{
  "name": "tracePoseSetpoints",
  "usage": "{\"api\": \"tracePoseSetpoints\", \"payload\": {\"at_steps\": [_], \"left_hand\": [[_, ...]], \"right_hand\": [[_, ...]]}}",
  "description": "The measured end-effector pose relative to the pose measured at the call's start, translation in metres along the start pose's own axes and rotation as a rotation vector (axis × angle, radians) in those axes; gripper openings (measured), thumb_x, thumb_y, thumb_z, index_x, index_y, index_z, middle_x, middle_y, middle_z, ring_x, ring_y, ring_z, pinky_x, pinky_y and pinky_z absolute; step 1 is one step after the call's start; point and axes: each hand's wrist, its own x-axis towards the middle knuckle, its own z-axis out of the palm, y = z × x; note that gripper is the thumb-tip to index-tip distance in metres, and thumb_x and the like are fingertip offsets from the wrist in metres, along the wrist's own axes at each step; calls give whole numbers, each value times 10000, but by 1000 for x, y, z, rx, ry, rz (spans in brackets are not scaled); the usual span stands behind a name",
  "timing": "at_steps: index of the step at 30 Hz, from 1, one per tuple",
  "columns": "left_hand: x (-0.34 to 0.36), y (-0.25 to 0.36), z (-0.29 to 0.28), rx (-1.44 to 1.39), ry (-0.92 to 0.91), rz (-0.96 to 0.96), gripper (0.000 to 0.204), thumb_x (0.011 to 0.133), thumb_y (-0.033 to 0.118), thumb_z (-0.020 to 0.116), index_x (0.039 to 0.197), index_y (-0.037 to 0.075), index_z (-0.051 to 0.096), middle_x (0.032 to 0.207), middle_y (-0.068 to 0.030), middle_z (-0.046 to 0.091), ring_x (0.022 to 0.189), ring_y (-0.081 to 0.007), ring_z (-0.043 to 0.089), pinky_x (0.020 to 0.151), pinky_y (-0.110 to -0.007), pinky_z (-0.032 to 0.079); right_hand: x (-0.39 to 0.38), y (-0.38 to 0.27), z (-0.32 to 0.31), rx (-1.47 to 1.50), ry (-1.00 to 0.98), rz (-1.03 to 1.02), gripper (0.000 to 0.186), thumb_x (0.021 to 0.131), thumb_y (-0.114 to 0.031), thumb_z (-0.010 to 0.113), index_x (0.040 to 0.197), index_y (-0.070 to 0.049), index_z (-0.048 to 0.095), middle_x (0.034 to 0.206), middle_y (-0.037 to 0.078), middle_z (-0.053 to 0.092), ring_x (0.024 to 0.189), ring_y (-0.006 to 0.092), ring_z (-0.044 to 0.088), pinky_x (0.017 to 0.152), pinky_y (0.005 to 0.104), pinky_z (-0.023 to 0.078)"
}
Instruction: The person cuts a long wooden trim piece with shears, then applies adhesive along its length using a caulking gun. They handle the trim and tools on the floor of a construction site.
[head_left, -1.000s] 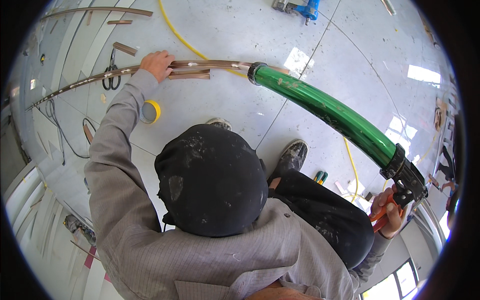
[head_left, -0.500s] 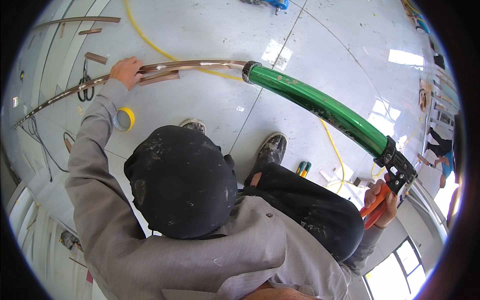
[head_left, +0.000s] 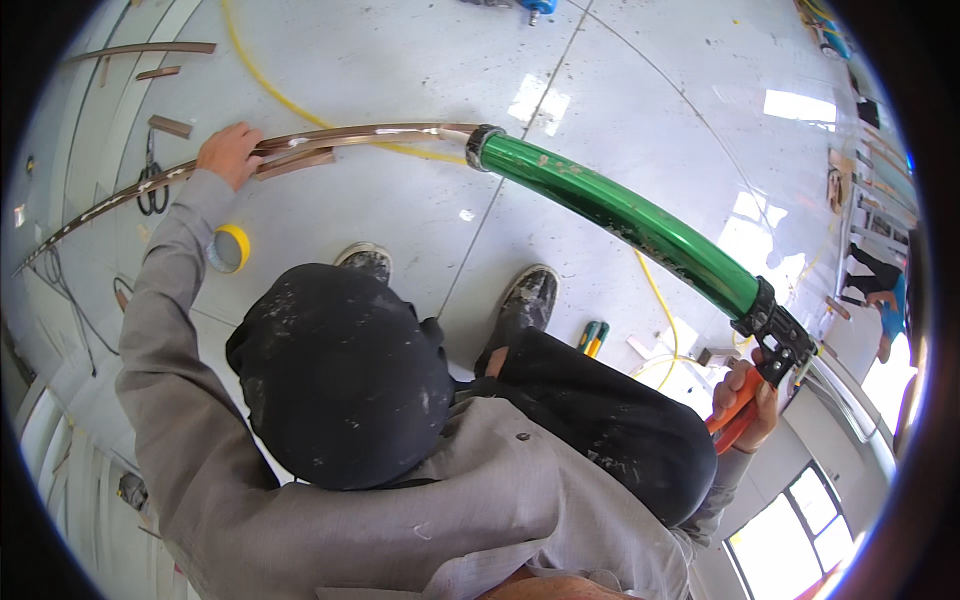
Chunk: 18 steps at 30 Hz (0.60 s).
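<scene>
My right hand point(head_left: 745, 402) is wrapped round the orange handles of a caulking gun point(head_left: 620, 222) with a long green barrel and black end caps. The gun's front end meets a long, thin brown strip point(head_left: 350, 131) that carries white, paste-like patches along its length. Far out to the left, my left hand point(head_left: 230, 155) rests on this strip, its fingers bent over it and partly hidden. A short brown offcut point(head_left: 295, 163) lies just beside that hand. The nozzle tip is hard to make out against the strip.
Black-handled scissors point(head_left: 152, 185), a roll of yellow tape point(head_left: 229, 248) and brown offcuts point(head_left: 170, 126) lie on the grey tiled floor at left. A yellow hose point(head_left: 255, 75) crosses the floor beneath the strip. Green-and-orange-handled tools point(head_left: 593, 338) lie near my right shoe. Another person point(head_left: 885, 290) is at far right.
The whole view has shifted slightly, so things sit a little further left. My hands and the caulking gun keep about the same places relative to the strip.
</scene>
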Motion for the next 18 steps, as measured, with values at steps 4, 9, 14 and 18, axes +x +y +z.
{"api": "tracePoseSetpoints", "payload": {"at_steps": [4,9,14,18], "left_hand": [[-1,1,5,-11,17,-6,354,789,168,830,1088,107,652,1066,-98,610,1050,-348,619,882,-468,525],[-4,4,2,2,18,-23,362,779,154,837,1087,101,654,1074,-98,611,1057,-345,618,892,-465,526],[-4,3,3,-3,28,-11,361,786,142,831,1092,95,646,1069,-99,608,1052,-342,619,891,-471,527],[-4,0,6,-8,55,8,362,781,142,835,1079,102,633,1063,-93,605,1046,-334,624,883,-466,532]], "right_hand": [[-6,5,-15,35,42,-19,570,1003,-269,637,1446,34,442,945,154,599,681,225,604,535,344,536],[-18,8,-35,36,72,-23,555,1026,-278,601,1465,23,445,971,146,604,711,214,606,553,343,538],[-22,6,-38,24,71,-24,545,1038,-293,582,1466,18,453,978,138,601,704,191,594,550,337,525],[-19,9,-41,-3,134,-28,506,1055,-290,548,1450,13,464,950,129,600,676,183,580,521,324,496]]}}
